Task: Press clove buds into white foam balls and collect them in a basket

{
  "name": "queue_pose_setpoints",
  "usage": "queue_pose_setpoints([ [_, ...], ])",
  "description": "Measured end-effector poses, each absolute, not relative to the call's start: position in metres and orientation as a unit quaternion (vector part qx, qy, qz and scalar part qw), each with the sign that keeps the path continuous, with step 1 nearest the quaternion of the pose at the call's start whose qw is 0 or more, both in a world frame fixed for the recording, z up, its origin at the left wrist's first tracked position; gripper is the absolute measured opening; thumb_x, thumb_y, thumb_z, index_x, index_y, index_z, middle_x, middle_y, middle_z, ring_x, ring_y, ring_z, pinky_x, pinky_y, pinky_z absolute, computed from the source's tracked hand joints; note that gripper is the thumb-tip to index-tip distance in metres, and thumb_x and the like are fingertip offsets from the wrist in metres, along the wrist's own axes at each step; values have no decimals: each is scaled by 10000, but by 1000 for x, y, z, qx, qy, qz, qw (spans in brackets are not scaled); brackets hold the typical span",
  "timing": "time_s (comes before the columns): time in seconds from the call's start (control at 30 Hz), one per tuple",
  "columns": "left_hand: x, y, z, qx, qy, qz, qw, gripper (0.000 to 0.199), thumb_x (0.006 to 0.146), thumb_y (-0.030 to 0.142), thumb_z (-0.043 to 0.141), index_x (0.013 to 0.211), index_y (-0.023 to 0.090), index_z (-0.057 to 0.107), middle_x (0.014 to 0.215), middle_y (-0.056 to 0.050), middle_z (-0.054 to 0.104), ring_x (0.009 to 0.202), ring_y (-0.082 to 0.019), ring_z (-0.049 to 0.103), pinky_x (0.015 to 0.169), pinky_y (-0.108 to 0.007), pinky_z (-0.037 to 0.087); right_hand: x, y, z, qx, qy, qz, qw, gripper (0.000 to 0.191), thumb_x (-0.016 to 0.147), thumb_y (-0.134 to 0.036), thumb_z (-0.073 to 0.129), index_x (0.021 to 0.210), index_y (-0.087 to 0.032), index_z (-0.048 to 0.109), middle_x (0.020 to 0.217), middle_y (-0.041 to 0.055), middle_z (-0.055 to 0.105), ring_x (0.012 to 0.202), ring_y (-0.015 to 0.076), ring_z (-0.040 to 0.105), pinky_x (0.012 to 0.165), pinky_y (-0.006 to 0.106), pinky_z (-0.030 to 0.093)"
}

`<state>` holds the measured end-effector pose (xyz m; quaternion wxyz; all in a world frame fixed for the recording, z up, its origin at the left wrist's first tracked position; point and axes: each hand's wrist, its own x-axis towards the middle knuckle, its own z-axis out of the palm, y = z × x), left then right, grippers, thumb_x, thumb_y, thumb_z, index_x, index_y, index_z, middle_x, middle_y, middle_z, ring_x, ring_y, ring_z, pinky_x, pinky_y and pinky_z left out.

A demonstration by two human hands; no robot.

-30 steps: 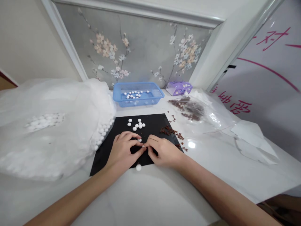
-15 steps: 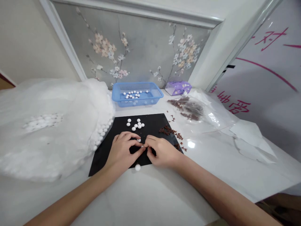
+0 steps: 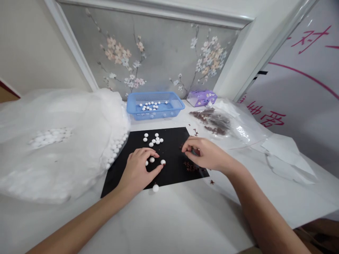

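My left hand [image 3: 138, 168] rests on the black mat [image 3: 173, 178], thumb and index finger spread apart. Its thumb tip touches or nearly touches a small white ball [image 3: 163, 162] with a dark brown bit at its lower edge. Another white ball [image 3: 152, 159] sits between thumb and index, and one more is partly hidden by the fingers. My right hand [image 3: 205, 153] is above the small brown star-like pieces [image 3: 192, 166] at the mat's right side. Its thumb and index tips are close together in a pinch; whatever lies between them is too small to see.
Several white balls [image 3: 157, 139] lie on the mat's far part, and one ball [image 3: 155, 188] at its front edge. Behind stands a blue basket [image 3: 155, 115] holding balls. A large bag of white balls [image 3: 63, 151] is left; a clear bag [image 3: 238, 137] and purple tissue pack [image 3: 201, 98] are right.
My right hand has left the ball by my left thumb and moved right to the brown pieces, some of which have shifted nearer. My left hand has barely moved; its fingers now leave the ball exposed.
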<state>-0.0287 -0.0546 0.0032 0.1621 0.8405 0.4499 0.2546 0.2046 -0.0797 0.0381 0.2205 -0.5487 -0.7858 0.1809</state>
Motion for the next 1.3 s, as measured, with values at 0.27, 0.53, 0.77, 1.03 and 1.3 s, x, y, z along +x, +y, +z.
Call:
queue_pose_setpoints([
  [0.27,-31,-54,4,829,462,249,194,82,803,252,521,838,247,594,1000,-5,628,976,-215,538,866,-411,371,214,-83,41,-573,-755,298,116,119,690,-159,569,778,-195,641,616,-31,541,504,91,465,448,197,346],
  [0.53,-30,-56,8,810,490,237,218,125,818,333,508,876,264,594,908,4,656,877,-215,562,805,-392,414,206,-79,33,-514,-799,278,145,157,763,-147,518,750,-185,669,696,2,606,573,104,501,525,223,379],
  [0.77,-28,-56,10,836,456,233,199,131,805,274,512,874,267,623,945,8,667,937,-212,568,858,-401,381,197,-82,33,-522,-794,268,160,173,737,-103,513,816,-183,644,662,-11,596,540,94,498,501,205,373],
  [1.03,-29,-56,8,833,459,234,202,146,807,291,522,902,263,629,928,1,668,903,-206,566,846,-401,385,193,-81,28,-522,-805,241,147,151,742,-82,497,725,-185,605,680,-16,592,551,87,492,510,201,357],
  [1.3,-29,-56,7,832,455,221,229,165,803,321,538,930,276,632,902,6,662,895,-204,553,833,-390,407,182,-81,28,-521,-801,187,227,126,814,-121,476,795,-180,586,772,5,583,606,93,498,550,212,381],
])
